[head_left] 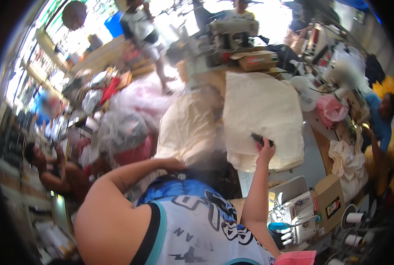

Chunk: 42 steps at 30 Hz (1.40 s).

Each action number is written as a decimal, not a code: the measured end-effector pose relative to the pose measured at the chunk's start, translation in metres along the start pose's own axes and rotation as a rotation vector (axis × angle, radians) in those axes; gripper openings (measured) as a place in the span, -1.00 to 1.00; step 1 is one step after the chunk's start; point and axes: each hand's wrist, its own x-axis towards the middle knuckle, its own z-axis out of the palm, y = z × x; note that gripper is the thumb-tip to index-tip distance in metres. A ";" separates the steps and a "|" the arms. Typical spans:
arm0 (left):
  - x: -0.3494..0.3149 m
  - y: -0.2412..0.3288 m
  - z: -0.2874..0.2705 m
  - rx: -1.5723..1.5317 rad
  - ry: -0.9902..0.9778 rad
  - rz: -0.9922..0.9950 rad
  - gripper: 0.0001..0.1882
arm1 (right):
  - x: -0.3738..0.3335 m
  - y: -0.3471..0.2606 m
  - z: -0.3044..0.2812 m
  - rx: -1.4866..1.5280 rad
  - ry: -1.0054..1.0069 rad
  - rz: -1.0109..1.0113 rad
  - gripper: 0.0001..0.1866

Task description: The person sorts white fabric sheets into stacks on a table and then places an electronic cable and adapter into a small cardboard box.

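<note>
My right hand (pixel 266 149) is closed around a small black tool (pixel 257 138) whose exact kind I cannot make out. It is over a stack of cream cloth panels (pixel 267 101) lying on the grey table (pixel 314 145). Close to my waist, my left hand (pixel 175 164) is beside the lower edge of a second cream cloth (pixel 183 123), which hangs in folds left of the stack. Blur hides the fingers of my left hand, and I cannot tell whether it grips the cloth.
A sewing machine (pixel 300 216) and an open cardboard box (pixel 327 203) stand right of me. Thread cones (pixel 354 217) are at the lower right. Clear plastic bags (pixel 124 130) fill the left side. Another cardboard box (pixel 255 59) lies beyond the stack. Several people are around.
</note>
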 end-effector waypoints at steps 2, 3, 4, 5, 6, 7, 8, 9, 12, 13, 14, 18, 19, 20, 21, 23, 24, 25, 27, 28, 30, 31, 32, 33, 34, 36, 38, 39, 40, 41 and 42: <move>-0.039 0.019 -0.019 -0.088 0.102 -0.381 -0.42 | 0.001 -0.006 -0.004 0.026 0.019 -0.043 -0.63; -0.066 0.006 -0.015 -0.012 0.177 -0.424 -0.43 | -0.003 -0.004 -0.001 -0.005 0.035 -0.034 -0.62; -0.094 -0.013 -0.010 0.074 0.246 -0.459 -0.44 | -0.003 -0.003 0.000 -0.033 0.058 -0.035 -0.62; -0.119 -0.029 0.000 0.004 0.324 -0.509 -0.45 | 0.003 0.003 0.000 -0.045 0.078 -0.043 -0.61; -0.141 -0.046 0.014 -0.064 0.396 -0.554 -0.46 | 0.002 0.003 0.003 -0.034 0.101 -0.046 -0.61; -0.163 -0.062 0.032 -0.065 0.442 -0.601 -0.47 | 0.003 0.004 0.004 -0.047 0.099 -0.053 -0.61; -0.183 -0.077 0.049 -0.056 0.481 -0.647 -0.48 | 0.004 0.005 0.004 -0.058 0.105 -0.060 -0.61; -0.200 -0.091 0.069 -0.155 0.487 -0.714 -0.49 | 0.006 0.005 0.005 -0.058 0.100 -0.055 -0.61; -0.235 -0.124 0.131 -0.472 0.427 -0.893 -0.53 | 0.009 0.009 0.004 -0.073 0.108 -0.050 -0.61; -0.239 -0.130 0.149 -0.491 0.360 -0.921 -0.54 | 0.011 0.010 0.003 -0.083 0.116 -0.062 -0.60; -0.240 -0.126 0.160 -0.510 0.296 -0.939 -0.55 | 0.011 0.011 0.005 -0.089 0.122 -0.080 -0.60; -0.227 -0.094 0.195 -0.684 0.272 -0.877 -0.63 | 0.008 0.004 0.013 -0.119 0.115 -0.036 -0.55; -0.220 -0.118 0.219 -0.656 0.318 -0.806 -0.62 | 0.006 0.003 0.013 -0.134 0.126 -0.044 -0.53; -0.220 -0.140 0.241 -0.618 0.363 -0.751 -0.60 | 0.003 0.003 0.013 -0.138 0.120 -0.018 -0.53; -0.220 -0.157 0.257 -0.571 0.399 -0.645 -0.58 | 0.001 0.003 0.012 -0.135 0.117 0.003 -0.52; -0.200 -0.157 0.260 -0.588 0.413 -0.648 -0.57 | 0.001 -0.003 0.017 -0.152 0.131 -0.010 -0.50; -0.195 -0.153 0.259 -0.604 0.407 -0.670 -0.57 | 0.002 -0.003 0.017 -0.146 0.123 -0.012 -0.50; -0.193 -0.149 0.258 -0.616 0.402 -0.680 -0.56 | 0.003 -0.002 0.016 -0.139 0.116 -0.014 -0.50; -0.195 -0.148 0.264 -0.618 0.390 -0.696 -0.55 | 0.003 -0.002 0.016 -0.132 0.126 -0.011 -0.50; -0.195 -0.148 0.269 -0.622 0.387 -0.699 -0.55 | 0.005 -0.003 0.017 -0.135 0.123 -0.013 -0.50; -0.202 -0.148 0.279 -0.621 0.373 -0.708 -0.53 | -0.003 -0.002 0.023 -0.140 0.131 -0.006 -0.50; -0.206 -0.148 0.287 -0.627 0.361 -0.717 -0.53 | -0.007 -0.003 0.026 -0.145 0.132 -0.005 -0.49; -0.210 -0.148 0.293 -0.638 0.352 -0.720 -0.52 | -0.010 -0.002 0.028 -0.151 0.129 -0.009 -0.49; -0.213 -0.148 0.300 -0.647 0.338 -0.728 -0.52 | -0.012 -0.001 0.028 -0.160 0.127 -0.014 -0.49; -0.218 -0.150 0.306 -0.655 0.331 -0.735 -0.51 | -0.014 0.000 0.030 -0.169 0.122 -0.017 -0.48; -0.224 -0.150 0.323 -0.673 0.326 -0.735 -0.50 | -0.012 0.002 0.027 -0.199 0.099 -0.025 -0.47; -0.235 -0.156 0.331 -0.672 0.329 -0.725 -0.49 | -0.014 0.005 0.026 -0.214 0.105 -0.009 -0.46; -0.234 -0.157 0.337 -0.721 0.330 -0.727 -0.48 | -0.015 0.003 0.029 -0.228 0.106 0.002 -0.45; -0.234 -0.158 0.344 -0.787 0.338 -0.739 -0.47 | -0.017 0.002 0.032 -0.241 0.105 0.014 -0.45; -0.228 -0.159 0.337 -0.965 0.330 -0.778 -0.48 | -0.013 0.001 0.030 -0.255 0.113 0.018 -0.40; -0.221 -0.159 0.337 -1.145 0.329 -0.832 -0.49 | -0.004 0.002 0.028 -0.257 0.058 0.073 -0.39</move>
